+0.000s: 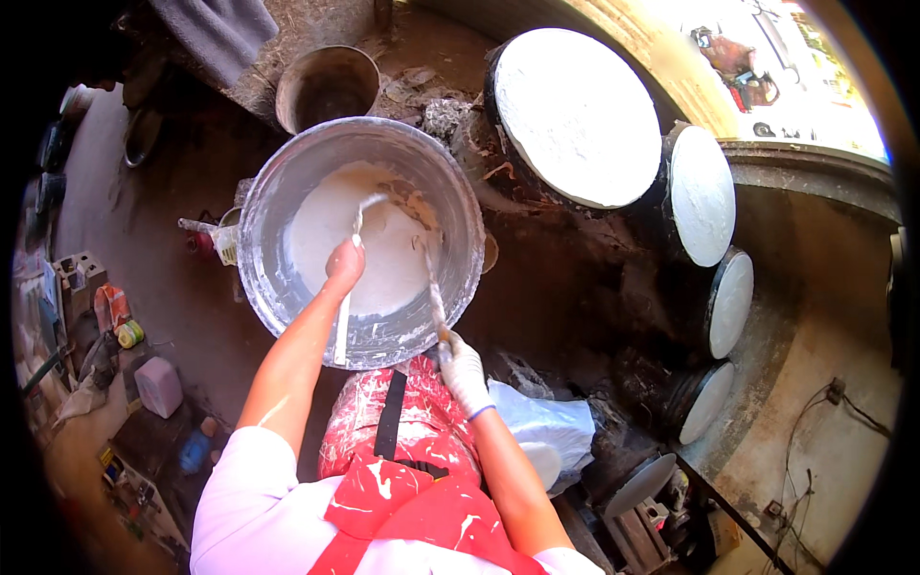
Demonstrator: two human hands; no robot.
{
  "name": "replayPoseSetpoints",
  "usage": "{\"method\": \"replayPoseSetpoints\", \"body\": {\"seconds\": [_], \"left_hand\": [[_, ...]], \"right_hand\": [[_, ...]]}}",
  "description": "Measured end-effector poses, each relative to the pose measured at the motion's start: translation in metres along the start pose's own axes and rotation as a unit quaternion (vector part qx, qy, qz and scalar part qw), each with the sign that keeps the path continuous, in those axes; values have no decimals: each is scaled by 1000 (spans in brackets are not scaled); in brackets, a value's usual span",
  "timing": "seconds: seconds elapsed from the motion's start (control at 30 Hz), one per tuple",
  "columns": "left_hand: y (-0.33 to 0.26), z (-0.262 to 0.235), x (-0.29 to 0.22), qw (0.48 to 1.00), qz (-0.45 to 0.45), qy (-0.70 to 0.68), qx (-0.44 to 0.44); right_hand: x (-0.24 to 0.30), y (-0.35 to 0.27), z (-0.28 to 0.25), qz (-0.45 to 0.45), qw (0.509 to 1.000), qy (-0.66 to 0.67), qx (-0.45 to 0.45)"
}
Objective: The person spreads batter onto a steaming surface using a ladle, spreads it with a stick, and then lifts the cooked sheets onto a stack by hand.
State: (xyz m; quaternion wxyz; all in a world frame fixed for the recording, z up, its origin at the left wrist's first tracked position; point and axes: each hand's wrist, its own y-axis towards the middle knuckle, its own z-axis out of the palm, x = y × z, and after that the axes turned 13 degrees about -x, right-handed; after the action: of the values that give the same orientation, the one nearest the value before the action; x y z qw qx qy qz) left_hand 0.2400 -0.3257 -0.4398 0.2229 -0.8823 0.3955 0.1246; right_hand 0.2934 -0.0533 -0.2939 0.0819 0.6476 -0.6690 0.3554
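Note:
In front of me stands a large grey tub (pixel 264 225), its wall smeared with white. A pale, creamy-white mass (pixel 316 230) lies in it, browner along the far right side. My bare left hand (pixel 347 264) is closed over the tub around a white strip-like length (pixel 342 331). One end of it bends over above the mass, and the other runs down toward the near rim. At the near right rim, my right hand (pixel 464 376), in a whitish knit glove, grips a white-caked stick (pixel 436 297). The stick's far end reaches into the tub.
Round drums with white tops (pixel 577 117) stand in a row along the right. An old bucket (pixel 328 86) sits beyond the tub. A pink container (pixel 158 387) and clutter are at left. Beside my right forearm lies a pale plastic bag (pixel 551 426). Cables (pixel 803 479) hang at far right.

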Motion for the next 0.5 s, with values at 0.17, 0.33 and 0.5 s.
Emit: {"method": "replayPoseSetpoints", "body": {"seconds": [0.17, 0.33, 0.5], "left_hand": [[-20, 54, -30, 912, -286, -226, 189], [-44, 26, -46, 452, -533, -601, 388], [-67, -103, -67, 408, -384, -712, 423]], "right_hand": [[26, 8, 25, 15, 997, 67, 21], [45, -28, -56, 41, 982, -117, 140], [21, -122, -136, -90, 995, -39, 36]]}}
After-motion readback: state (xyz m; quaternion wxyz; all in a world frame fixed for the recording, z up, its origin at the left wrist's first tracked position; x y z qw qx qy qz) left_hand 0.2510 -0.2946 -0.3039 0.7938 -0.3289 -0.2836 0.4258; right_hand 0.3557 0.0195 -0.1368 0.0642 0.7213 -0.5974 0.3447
